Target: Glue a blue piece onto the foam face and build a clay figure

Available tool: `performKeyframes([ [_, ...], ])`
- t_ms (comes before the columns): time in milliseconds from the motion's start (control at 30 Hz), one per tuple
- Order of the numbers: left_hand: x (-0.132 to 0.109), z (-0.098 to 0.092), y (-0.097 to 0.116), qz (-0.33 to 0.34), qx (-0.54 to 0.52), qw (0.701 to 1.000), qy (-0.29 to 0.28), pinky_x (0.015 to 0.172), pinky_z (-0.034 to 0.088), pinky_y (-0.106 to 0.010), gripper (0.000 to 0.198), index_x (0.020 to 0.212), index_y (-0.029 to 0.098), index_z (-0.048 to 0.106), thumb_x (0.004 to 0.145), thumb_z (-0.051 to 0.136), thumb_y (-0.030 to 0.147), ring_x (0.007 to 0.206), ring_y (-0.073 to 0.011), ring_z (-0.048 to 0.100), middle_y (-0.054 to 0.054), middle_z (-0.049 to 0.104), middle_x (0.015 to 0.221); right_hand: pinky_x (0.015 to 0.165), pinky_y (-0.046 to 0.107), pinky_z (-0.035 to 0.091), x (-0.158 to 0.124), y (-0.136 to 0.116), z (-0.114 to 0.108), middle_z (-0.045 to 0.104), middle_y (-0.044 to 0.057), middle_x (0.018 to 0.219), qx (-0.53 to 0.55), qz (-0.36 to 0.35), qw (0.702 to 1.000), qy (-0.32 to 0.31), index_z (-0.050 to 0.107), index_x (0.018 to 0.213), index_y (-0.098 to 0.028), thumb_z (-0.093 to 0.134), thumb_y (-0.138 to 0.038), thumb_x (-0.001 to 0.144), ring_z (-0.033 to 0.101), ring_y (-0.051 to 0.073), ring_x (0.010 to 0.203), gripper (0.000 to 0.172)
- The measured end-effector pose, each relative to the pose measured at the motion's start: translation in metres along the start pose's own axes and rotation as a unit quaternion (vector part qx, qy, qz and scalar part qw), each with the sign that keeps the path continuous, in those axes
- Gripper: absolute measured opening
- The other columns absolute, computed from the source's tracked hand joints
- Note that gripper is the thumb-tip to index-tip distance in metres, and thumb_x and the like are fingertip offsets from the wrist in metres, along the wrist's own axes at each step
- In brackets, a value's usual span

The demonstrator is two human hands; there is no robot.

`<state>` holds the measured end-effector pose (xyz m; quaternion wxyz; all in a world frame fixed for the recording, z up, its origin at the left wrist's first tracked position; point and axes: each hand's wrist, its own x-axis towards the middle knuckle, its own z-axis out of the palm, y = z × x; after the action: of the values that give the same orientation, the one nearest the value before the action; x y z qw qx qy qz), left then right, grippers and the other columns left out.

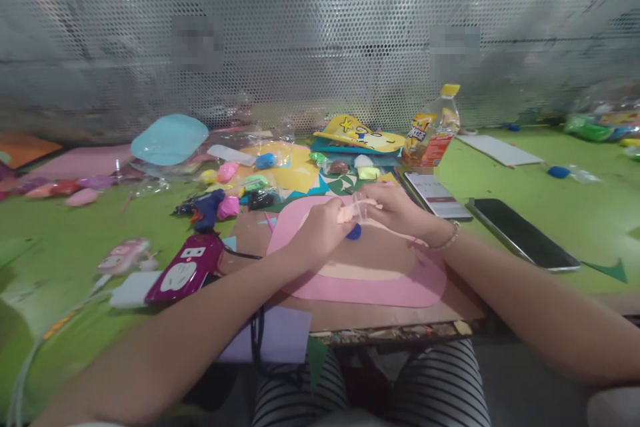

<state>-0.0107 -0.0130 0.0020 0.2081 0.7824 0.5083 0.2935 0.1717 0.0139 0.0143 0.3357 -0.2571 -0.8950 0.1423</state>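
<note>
My left hand (323, 230) is closed round a pale peach lump (347, 213), which looks like soft clay in a clear plastic wrapper (357, 203). My right hand (397, 210) meets it from the other side, its fingers pinching the wrapper. Both hands are over a pink rounded sheet (310, 290) that carries a peach-coloured inner shape (340, 267). Just below my fingers a small dark blue disc (354, 232) shows on that shape. The fingertips are partly blurred.
Several coloured clay packets (227, 207), a blue glue gun (207, 210) and a purple power bank (185, 270) are on the left. A bottle (433, 130) stands behind my right hand. Two phones (437, 197) lie to the right. A perforated metal screen (320, 33) rises behind the table.
</note>
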Motion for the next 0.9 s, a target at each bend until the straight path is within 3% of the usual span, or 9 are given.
performKeyframes([
  [67,-0.002,-0.002,0.0,-0.013,-0.011,1.0,0.017,0.056,0.037,-0.027,0.014,0.079,0.017,0.052,0.076,0.055,0.031,0.069,-0.0175,0.056,-0.005,0.062,0.076,0.055,0.023,0.043,0.0,0.001,-0.004,0.056,0.0,0.066,0.087,0.071,0.993,0.046,0.052,0.078,-0.018,0.04,-0.031,0.092,0.053,0.011,0.058,0.022],
  [133,-0.004,-0.002,-0.001,-0.029,-0.018,0.999,0.027,0.055,0.037,-0.027,0.014,0.078,0.017,0.052,0.076,0.054,0.031,0.067,-0.0165,0.055,-0.004,0.06,0.073,0.055,0.024,0.046,0.002,0.007,-0.008,0.058,0.001,0.069,0.172,0.149,0.966,0.122,0.052,0.082,-0.019,0.039,-0.038,0.092,0.056,0.01,0.057,0.025],
  [200,-0.006,0.0,-0.003,-0.046,-0.041,0.998,0.026,0.053,0.037,-0.026,0.014,0.079,0.018,0.051,0.075,0.055,0.031,0.063,-0.0148,0.054,-0.003,0.059,0.074,0.058,0.025,0.049,0.003,0.014,-0.012,0.061,0.002,0.081,0.218,0.196,0.935,0.199,0.051,0.092,-0.02,0.045,-0.041,0.089,0.058,0.01,0.06,0.021],
  [267,-0.007,0.002,-0.004,-0.055,-0.071,0.996,0.018,0.052,0.039,-0.025,0.018,0.084,0.018,0.051,0.074,0.057,0.033,0.062,-0.0138,0.054,-0.003,0.06,0.078,0.063,0.027,0.051,0.004,0.021,-0.014,0.061,0.003,0.096,0.231,0.212,0.922,0.228,0.05,0.103,-0.023,0.052,-0.037,0.084,0.059,0.011,0.068,0.024],
  [333,-0.006,0.005,-0.006,-0.056,-0.083,0.995,0.018,0.053,0.04,-0.025,0.022,0.086,0.018,0.051,0.074,0.059,0.035,0.065,-0.0144,0.056,-0.004,0.061,0.081,0.066,0.029,0.05,0.003,0.023,-0.014,0.06,0.004,0.101,0.211,0.204,0.936,0.196,0.053,0.104,-0.022,0.052,-0.03,0.082,0.058,0.012,0.074,0.024],
  [500,-0.005,0.006,-0.01,-0.024,-0.056,0.997,0.038,0.061,0.041,-0.028,0.024,0.09,0.018,0.051,0.074,0.059,0.034,0.077,-0.0183,0.058,-0.005,0.063,0.087,0.074,0.032,0.045,-0.002,0.003,-0.008,0.059,0.004,0.09,0.145,0.113,0.982,0.052,0.057,0.09,-0.018,0.048,-0.017,0.079,0.055,0.016,0.085,0.014],
  [667,-0.005,0.008,-0.012,-0.019,-0.032,0.999,0.024,0.056,0.036,-0.026,0.02,0.08,0.02,0.047,0.073,0.059,0.033,0.069,-0.0175,0.057,-0.002,0.062,0.077,0.068,0.028,0.044,-0.002,-0.011,-0.002,0.057,0.005,0.086,0.076,0.059,0.995,0.031,0.056,0.088,-0.018,0.052,-0.024,0.085,0.054,0.015,0.077,0.008],
  [900,-0.005,0.01,-0.01,-0.026,-0.007,0.999,0.028,0.057,0.036,-0.027,0.018,0.082,0.02,0.048,0.076,0.056,0.035,0.071,-0.0187,0.058,-0.003,0.062,0.078,0.061,0.024,0.042,-0.002,-0.002,-0.001,0.059,0.003,0.079,-0.011,0.028,0.999,-0.013,0.059,0.088,-0.018,0.055,-0.016,0.08,0.052,0.012,0.069,0.009],
])
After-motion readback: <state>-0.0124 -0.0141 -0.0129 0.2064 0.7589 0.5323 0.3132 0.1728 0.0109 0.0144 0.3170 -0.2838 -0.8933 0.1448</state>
